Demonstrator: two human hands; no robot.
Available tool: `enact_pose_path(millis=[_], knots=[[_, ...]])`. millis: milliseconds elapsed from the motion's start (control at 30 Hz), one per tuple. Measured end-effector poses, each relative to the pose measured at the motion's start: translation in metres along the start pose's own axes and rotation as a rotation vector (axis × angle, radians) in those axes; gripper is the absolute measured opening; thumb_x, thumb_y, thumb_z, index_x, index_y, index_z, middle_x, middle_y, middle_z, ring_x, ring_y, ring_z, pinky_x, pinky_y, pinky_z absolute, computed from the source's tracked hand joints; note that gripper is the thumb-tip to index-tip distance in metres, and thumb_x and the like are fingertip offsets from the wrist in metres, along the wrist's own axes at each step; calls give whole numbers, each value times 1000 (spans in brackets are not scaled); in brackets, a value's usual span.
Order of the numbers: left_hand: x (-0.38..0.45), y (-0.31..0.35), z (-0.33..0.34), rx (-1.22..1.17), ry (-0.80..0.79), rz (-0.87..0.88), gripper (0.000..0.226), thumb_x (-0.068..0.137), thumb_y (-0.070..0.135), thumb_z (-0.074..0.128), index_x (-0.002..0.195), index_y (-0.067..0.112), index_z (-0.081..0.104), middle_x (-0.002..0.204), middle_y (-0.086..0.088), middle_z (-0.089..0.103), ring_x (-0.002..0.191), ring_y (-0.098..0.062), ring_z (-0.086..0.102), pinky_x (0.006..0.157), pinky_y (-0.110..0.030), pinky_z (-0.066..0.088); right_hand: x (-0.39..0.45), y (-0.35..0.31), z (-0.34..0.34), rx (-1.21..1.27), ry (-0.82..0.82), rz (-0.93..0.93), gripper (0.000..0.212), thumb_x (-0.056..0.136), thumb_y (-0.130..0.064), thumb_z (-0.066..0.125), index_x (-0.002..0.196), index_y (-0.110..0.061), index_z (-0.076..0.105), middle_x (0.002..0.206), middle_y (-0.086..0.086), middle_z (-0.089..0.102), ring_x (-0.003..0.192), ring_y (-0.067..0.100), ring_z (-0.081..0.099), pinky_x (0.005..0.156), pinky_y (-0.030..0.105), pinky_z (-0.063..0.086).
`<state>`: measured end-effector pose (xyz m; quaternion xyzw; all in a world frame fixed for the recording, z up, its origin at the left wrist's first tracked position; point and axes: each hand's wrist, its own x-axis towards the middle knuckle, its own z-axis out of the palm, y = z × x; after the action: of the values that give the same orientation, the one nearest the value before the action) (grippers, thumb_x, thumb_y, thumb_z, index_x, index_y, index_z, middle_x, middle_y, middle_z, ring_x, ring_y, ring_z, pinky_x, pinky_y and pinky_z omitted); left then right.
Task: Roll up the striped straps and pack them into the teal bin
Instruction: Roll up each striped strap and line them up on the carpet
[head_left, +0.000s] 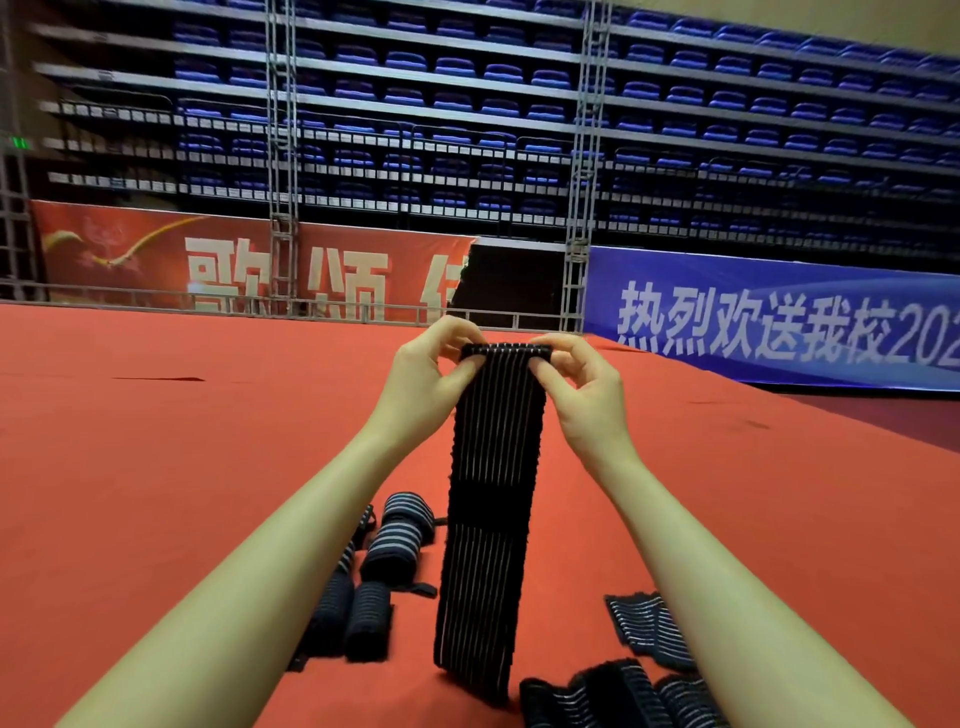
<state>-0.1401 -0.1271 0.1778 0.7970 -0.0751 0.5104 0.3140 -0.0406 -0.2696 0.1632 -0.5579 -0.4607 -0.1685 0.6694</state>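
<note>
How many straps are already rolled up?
4 clearly: two upper rolls and two lower rolls, left of the hanging strap. More may hide behind the left forearm.

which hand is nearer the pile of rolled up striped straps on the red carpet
Left. The left hand pinches the top of the hanging black striped strap, above the rolled straps on that side; the right hand pinches the opposite corner, farther across.

Even bright light; soft focus; edges bowed.
</note>
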Motion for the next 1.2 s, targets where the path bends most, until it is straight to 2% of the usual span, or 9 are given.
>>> enact_pose_path(millis=[133, 233, 400, 533, 733, 833, 933, 1033, 1200], knots=[[-8, -3, -8, -31, -98, -70, 15, 90, 5, 61, 92, 20, 57, 79, 4, 59, 72, -3, 53, 68, -10, 40, 0, 0, -3, 69, -143, 36, 20, 92, 1, 57, 96, -16, 65, 79, 13, 63, 77, 14, 61, 76, 23, 49], [-19, -8, -15, -63, -220, -138, 15, 92, 11, 60, 94, 25, 56, 67, -5, 48, 62, -10, 44, 62, -21, 37, -8, 6, -7, 132, -235, 101, 21, 91, 4, 56, 97, -14, 66, 76, 7, 61, 75, 10, 59, 75, 18, 47], [-37, -18, -18, -319, -257, -242, 19, 92, 4, 59, 94, 23, 63, 80, -25, 59, 75, -20, 55, 76, -29, 43, -19, 22, -13, 280, -341, 216, 23, 85, -3, 62, 92, -22, 72, 86, 8, 66, 82, 17, 59, 79, 22, 47], [-55, -30, -12, -432, -239, -341, 17, 87, -3, 61, 93, 12, 66, 76, -9, 66, 77, -18, 62, 79, -25, 48, -30, 40, -11, 287, -410, 277, 22, 82, -9, 60, 88, -27, 72, 82, 2, 68, 79, 17, 57, 76, 21, 46], [-73, -63, 14, -434, -159, -431, 27, 81, -5, 58, 77, 17, 72, 77, 9, 72, 80, -2, 64, 77, -14, 46, -43, 83, -7, 222, -353, 351, 29, 72, -4, 49, 74, -22, 72, 77, -9, 67, 78, 4, 58, 76, 12, 42], [-82, -85, 35, -429, -104, -521, 20, 81, -3, 69, 79, 17, 71, 72, 12, 70, 73, 1, 61, 70, -12, 47, -48, 107, -6, 228, -346, 393, 24, 73, -7, 50, 80, -17, 70, 80, -9, 69, 81, 4, 58, 75, 12, 43], [-85, -108, 60, -441, -53, -593, 24, 79, -3, 71, 93, 17, 69, 79, 11, 69, 73, 4, 61, 67, -12, 46, -52, 133, -7, 189, -335, 410, 14, 82, -4, 64, 90, -14, 69, 83, -7, 68, 81, 6, 59, 76, 15, 46], [-87, -135, 82, -425, -32, -666, 29, 80, 3, 72, 102, 21, 68, 90, 5, 70, 82, 1, 62, 66, -10, 45, -53, 168, -9, 155, -261, 468, 31, 85, 5, 65, 106, -16, 67, 94, 1, 67, 90, 9, 61, 81, 21, 49], [-96, -184, 113, -345, -132, -675, 21, 87, 13, 67, 95, 32, 64, 80, -5, 65, 76, -9, 60, 69, -22, 47, -58, 222, -5, 75, -211, 499, 24, 87, 5, 61, 97, -15, 67, 92, -4, 70, 88, 5, 63, 83, 21, 49]])
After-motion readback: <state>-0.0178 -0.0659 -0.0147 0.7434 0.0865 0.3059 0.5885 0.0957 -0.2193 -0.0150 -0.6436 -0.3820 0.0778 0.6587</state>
